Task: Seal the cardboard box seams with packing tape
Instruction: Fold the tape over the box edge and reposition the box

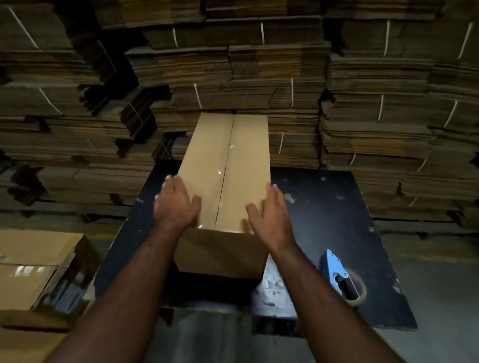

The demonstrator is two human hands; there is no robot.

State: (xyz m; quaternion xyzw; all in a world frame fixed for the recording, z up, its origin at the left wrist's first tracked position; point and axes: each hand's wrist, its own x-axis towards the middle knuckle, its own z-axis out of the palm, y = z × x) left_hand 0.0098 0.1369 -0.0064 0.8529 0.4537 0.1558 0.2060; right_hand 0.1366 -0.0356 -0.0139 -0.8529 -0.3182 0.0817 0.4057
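Note:
A long brown cardboard box lies on the dark table, its length running away from me. Clear tape glints along its centre seam. My left hand lies on the box's near left edge, thumb on top and fingers going down the left side. My right hand holds the near right edge the same way, thumb on the top face. A blue tape dispenser with a tape roll lies on the table to the right, apart from both hands.
Tall stacks of flattened, strapped cardboard fill the wall behind the table. Taped boxes are piled low at my left. Grey floor shows to the right of the table.

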